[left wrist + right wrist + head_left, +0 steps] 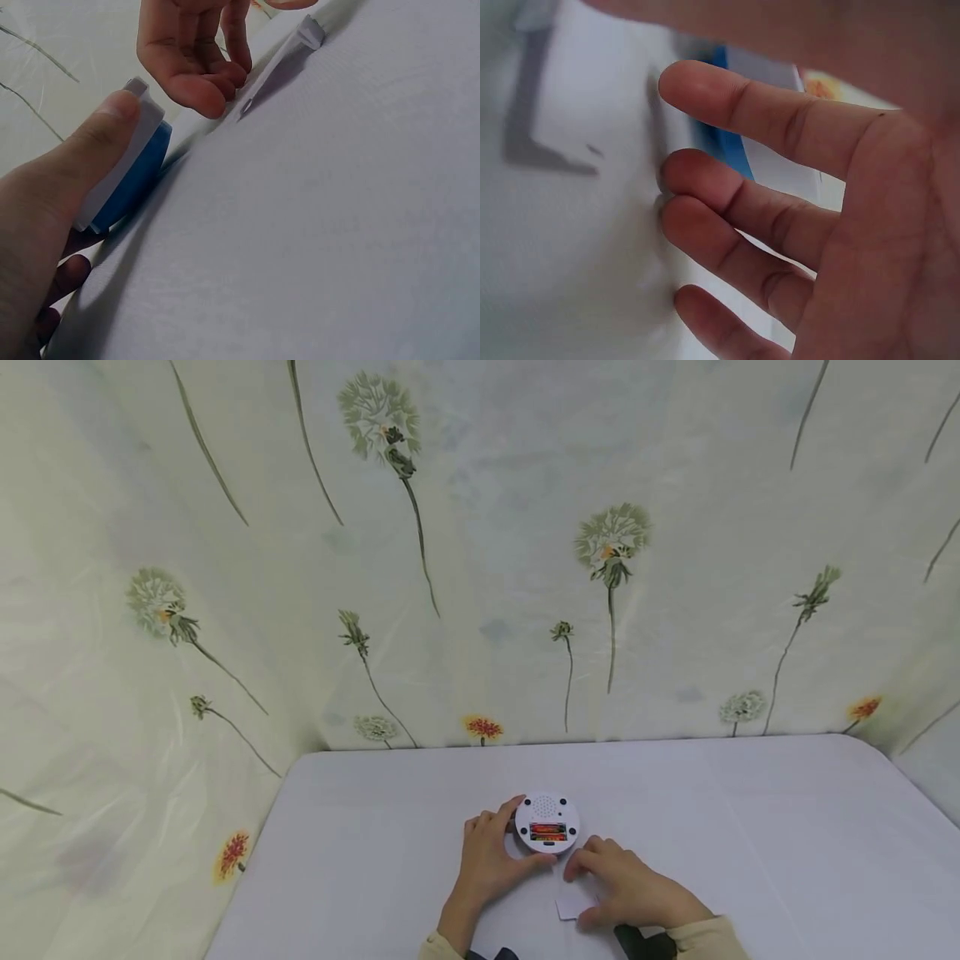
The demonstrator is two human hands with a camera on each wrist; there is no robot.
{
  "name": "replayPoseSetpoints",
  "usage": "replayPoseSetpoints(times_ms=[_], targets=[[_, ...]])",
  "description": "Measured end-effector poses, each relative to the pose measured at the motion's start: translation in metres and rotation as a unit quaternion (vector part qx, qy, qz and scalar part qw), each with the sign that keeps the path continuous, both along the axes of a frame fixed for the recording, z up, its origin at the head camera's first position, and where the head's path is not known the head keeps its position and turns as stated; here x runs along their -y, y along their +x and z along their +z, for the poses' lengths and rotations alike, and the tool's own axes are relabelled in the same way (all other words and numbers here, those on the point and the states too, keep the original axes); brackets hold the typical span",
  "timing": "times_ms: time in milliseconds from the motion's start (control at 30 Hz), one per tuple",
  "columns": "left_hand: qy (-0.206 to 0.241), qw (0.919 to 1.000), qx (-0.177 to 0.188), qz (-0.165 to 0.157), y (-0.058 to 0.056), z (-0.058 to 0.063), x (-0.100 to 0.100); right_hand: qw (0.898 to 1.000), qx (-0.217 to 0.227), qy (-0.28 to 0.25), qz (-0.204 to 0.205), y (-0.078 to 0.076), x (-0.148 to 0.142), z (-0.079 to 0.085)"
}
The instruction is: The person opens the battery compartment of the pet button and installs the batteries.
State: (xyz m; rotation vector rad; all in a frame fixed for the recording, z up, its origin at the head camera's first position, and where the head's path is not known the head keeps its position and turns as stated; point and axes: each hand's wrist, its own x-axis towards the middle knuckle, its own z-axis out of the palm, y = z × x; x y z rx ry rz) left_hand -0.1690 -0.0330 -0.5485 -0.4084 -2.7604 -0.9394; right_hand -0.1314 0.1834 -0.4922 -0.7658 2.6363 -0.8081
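A round white and blue device (546, 808) lies underside up, showing speaker holes, dark feet and an uncovered compartment with two red batteries (548, 832). My left hand (491, 857) grips it by the rim, thumb on the near edge and fingers round the left side. In the left wrist view, the blue part (144, 180) is below the white base. A small white cover (573, 906) rests on the table just in front of me. Over it hovers my right hand (626, 887), its thumb tip right at the cover's edge and its fingers loosely bent, holding nothing.
The white table (675, 793) reaches back to a hanging sheet (480, 568) printed with dandelions and orange flowers. Dark straps (645, 942) sit at both wrists beside the light sleeves.
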Motion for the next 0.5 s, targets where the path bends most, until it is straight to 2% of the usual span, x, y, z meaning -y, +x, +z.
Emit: replayPoseSetpoints(times_ms=[267,500], targets=[[0.009,0.9999,0.003,-0.003,0.000,-0.002,0.000,1.000,0.003,-0.006,0.024,0.007,0.014,-0.002],[0.007,1.0000,-0.005,-0.004,-0.001,-0.003,0.001,0.999,-0.004,0.011,0.030,0.005,0.015,-0.004]])
